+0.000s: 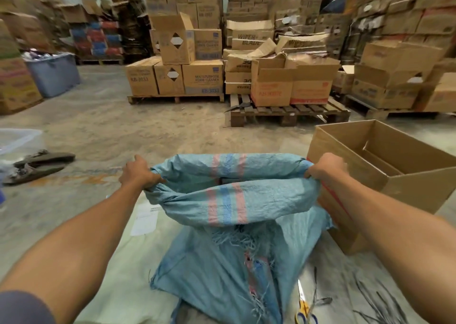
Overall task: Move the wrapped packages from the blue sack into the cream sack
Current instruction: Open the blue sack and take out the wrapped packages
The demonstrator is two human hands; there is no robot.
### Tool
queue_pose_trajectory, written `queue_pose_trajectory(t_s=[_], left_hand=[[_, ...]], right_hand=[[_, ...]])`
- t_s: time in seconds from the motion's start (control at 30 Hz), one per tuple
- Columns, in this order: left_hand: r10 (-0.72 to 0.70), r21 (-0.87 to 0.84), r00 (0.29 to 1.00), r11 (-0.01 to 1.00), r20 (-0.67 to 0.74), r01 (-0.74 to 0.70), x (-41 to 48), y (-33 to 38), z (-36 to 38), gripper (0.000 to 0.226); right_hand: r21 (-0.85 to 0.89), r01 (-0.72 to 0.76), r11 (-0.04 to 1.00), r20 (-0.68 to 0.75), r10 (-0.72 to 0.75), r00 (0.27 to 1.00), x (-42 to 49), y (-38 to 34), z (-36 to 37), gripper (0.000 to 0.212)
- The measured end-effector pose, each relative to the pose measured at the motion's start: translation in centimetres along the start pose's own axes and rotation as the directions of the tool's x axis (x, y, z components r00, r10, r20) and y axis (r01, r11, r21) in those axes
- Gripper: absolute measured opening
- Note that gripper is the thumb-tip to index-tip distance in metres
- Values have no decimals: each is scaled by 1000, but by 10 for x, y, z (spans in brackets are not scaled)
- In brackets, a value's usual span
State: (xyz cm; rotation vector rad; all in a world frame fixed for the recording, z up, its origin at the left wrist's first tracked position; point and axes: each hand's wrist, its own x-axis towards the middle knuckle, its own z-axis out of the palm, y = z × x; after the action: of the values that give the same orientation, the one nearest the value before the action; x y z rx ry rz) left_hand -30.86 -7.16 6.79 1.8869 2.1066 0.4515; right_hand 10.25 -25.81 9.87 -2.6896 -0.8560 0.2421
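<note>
The person's left hand [138, 173] and right hand [325, 167] each grip a bunched side of the blue sack [229, 200] rim, fingers clamped round the fabric, holding its mouth open. The sack stands on the cream sack [123, 274], which lies flat on the floor beside an open cardboard box [394, 190].

Bare forearms; a dark blue-grey short sleeve [22, 306].

We read "MULTIPURPOSE FOAM CLEANER" and "KB-3033" on a brown cardboard carton [202, 78] on the wooden pallet [175, 98]. Its left neighbour, another brown carton [141, 79], shows "KB-3033". A torn brown box [249, 38] behind reads "WIPER BLADE". Other print is too blurred.
</note>
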Motion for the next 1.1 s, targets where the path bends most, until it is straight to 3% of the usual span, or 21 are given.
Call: queue_pose_trajectory(t_s=[0.1,0.2,0.27,0.3,0.33,0.37,0.4,0.43,0.47,0.5,0.53,0.57,0.6,0.63,0.67,0.7,0.8,0.9,1.0,1.03,1.1], left_hand=[[-5,25,995,1000,-99,8,-13,-8,0,65],[-39,-53,997,998,-59,36,-14,-6,5,58],[-82,-175,995,980,56,91,-11,-1,11,48],[-145,-307,979,934,146,184,-11,3,14,43],[-187,-464,940,831,285,307,-10,7,17,36],[-216,-586,873,668,437,459,-12,13,17,22],[-223,-651,801,483,556,586,-15,18,18,10],[-235,-662,742,340,628,668,-19,21,18,14],[-252,-654,699,247,669,715,-18,22,23,19],[-267,-635,667,205,695,745,-17,22,26,19],[-277,-628,648,170,709,760,-14,18,28,18],[-269,-622,634,140,725,770,-9,10,32,18],[-276,-599,621,171,734,783,-4,1,36,18],[-289,-577,608,193,740,794,1,-8,38,14],[-295,-536,580,221,760,815,6,-18,41,10],[-268,-515,558,216,786,829,5,-26,40,10],[-125,-519,556,239,822,821,-4,-31,40,16],[-82,-557,574,166,815,814,-11,-22,43,18],[-15,-590,603,185,798,786,0,-18,39,46],[-2,-587,608,255,794,768,2,-18,38,58],[-44,-555,646,472,762,685,5,-20,40,74]], right_hand=[[110,-83,990,-96,94,991,-11,-3,4,46],[220,-116,969,-130,147,981,-13,-17,12,31],[342,-186,921,-19,204,979,-9,-28,17,25],[440,-242,865,104,219,970,-8,-35,19,20],[533,-320,783,265,204,942,-11,-44,18,13],[612,-443,655,459,162,873,-19,-52,17,10],[689,-543,481,564,115,818,-21,-59,18,14],[698,-631,338,644,88,760,-24,-62,17,15],[703,-640,310,657,59,751,-19,-59,20,10],[715,-605,350,628,59,776,-8,-50,26,13],[728,-470,500,540,6,842,16,-36,39,52],[722,-395,568,524,-76,848,40,-18,51,94],[700,-412,583,583,-134,801,48,-4,53,112],[642,-437,630,639,-124,760,50,6,46,94],[653,-443,614,643,-142,752,29,10,29,55],[697,-409,589,581,-130,803,31,21,19,22],[601,-714,360,720,145,679,41,55,8,24],[644,-742,184,741,91,666,45,65,7,27],[724,-660,201,679,-38,733,24,47,-5,35],[743,-625,240,658,-85,749,20,38,-7,35],[710,-559,428,674,-183,715,13,18,-7,37]])
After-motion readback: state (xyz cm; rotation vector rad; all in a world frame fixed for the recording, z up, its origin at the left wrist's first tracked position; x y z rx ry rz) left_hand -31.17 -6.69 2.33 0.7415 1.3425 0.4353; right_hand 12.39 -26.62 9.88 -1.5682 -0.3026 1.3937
